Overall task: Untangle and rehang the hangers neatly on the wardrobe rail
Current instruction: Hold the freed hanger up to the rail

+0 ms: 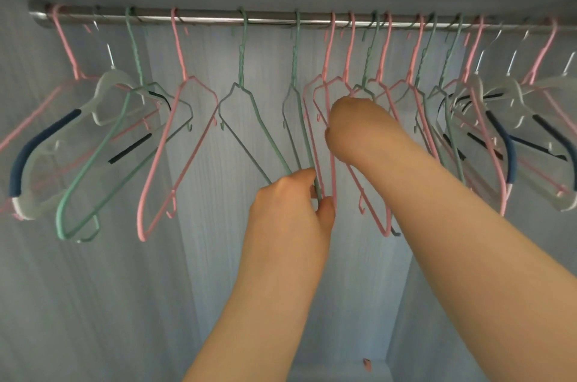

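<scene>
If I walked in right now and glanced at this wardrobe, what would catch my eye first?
Probably the two bare arms reaching up at centre: the left hand pinches the lower wires of green and pink hangers, while the right hand is pushed in among the crowded pink wire hangers higher up. Next, the shiny metal wardrobe rail across the top, with bulky translucent plastic hangers with dark blue grips at both ends.

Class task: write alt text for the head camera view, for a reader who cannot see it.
Two bare hands reach up into a wardrobe: the left hand pinches the lower wires of a green hanger and a pink hanger, while the right hand is pushed in among the crowded hangers beside them. Pink, green and clear hangers hang along the metal rail, spaced out on the left, bunched on the right.
</scene>
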